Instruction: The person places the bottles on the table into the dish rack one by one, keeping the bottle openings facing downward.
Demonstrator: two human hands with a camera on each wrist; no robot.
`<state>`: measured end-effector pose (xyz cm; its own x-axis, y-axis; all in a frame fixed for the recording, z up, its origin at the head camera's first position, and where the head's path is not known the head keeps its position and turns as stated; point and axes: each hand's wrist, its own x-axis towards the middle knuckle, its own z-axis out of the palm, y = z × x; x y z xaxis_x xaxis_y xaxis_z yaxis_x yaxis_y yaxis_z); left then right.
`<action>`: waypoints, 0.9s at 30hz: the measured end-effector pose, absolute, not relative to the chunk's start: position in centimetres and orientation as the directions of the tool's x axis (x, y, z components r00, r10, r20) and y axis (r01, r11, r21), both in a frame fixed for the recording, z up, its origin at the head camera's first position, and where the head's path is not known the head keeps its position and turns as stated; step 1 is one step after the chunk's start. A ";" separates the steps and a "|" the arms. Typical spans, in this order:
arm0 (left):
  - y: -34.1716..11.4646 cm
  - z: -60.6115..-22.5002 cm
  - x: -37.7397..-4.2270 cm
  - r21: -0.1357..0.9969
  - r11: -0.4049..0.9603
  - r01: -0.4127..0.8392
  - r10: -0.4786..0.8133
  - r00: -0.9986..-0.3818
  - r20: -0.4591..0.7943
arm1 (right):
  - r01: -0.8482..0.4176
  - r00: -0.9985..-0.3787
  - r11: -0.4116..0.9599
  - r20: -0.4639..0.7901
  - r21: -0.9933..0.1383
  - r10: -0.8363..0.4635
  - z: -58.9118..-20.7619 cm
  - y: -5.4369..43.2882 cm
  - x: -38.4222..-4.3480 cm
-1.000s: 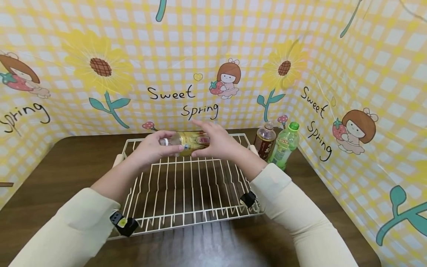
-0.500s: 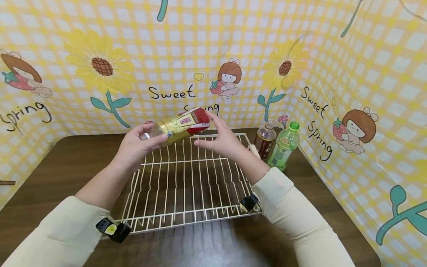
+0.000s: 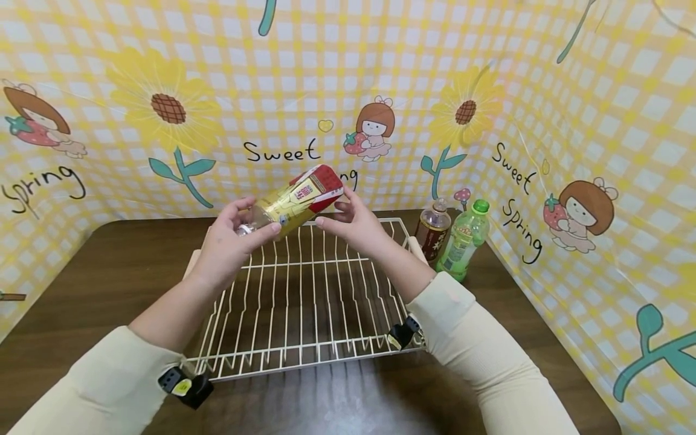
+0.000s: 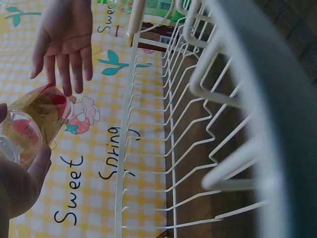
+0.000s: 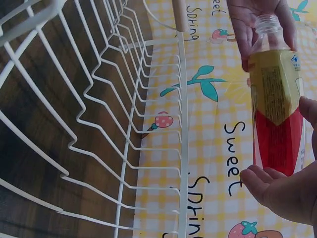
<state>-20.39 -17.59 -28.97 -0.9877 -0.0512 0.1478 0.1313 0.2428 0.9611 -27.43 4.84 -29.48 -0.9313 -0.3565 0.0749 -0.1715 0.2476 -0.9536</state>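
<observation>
A clear plastic bottle (image 3: pixel 298 198) with a yellow and red label is held above the wire rack (image 3: pixel 300 263), tilted with its red base up to the right. My left hand (image 3: pixel 224 240) grips it around the shoulder and neck, fingers on one side and thumb on the other. The open, uncapped mouth shows in the right wrist view, where the bottle (image 5: pixel 275 99) stands between both hands. My right hand (image 3: pixel 363 225) is at the base end, its fingertips right at the bottom edge. In the left wrist view the right hand's fingers (image 4: pixel 63 64) look extended.
The cream-coated wire rack sits on a dark brown wooden table (image 3: pixel 136 266). To its right stand a brown-labelled bottle (image 3: pixel 433 232) and a green bottle (image 3: pixel 464 241). A yellow checked cloth (image 3: pixel 283 90) covers the walls behind and to the right.
The bottle was lifted from low over the rack's back, level between both hands, and tilted base-up. The left hand moved left with it; the right hand shifted from its side to its base.
</observation>
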 end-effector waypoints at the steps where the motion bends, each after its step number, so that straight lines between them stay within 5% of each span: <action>1: -17.5 -29.0 -20.4 0.963 0.238 0.128 -0.033 -0.990 0.140 | -0.160 -0.929 0.224 0.071 -0.961 -0.362 -29.4 4.7 -27.4; 12: -16.5 -29.7 -19.6 0.945 0.302 0.124 0.068 -0.992 0.109 | -0.104 -0.951 0.069 0.079 -0.992 -0.299 -29.3 3.1 -27.0; 27: -16.2 -30.9 -18.7 0.882 0.446 0.153 0.022 -0.987 0.160 | 0.064 -0.955 -0.021 -0.055 -0.998 -0.293 -29.1 0.1 -26.2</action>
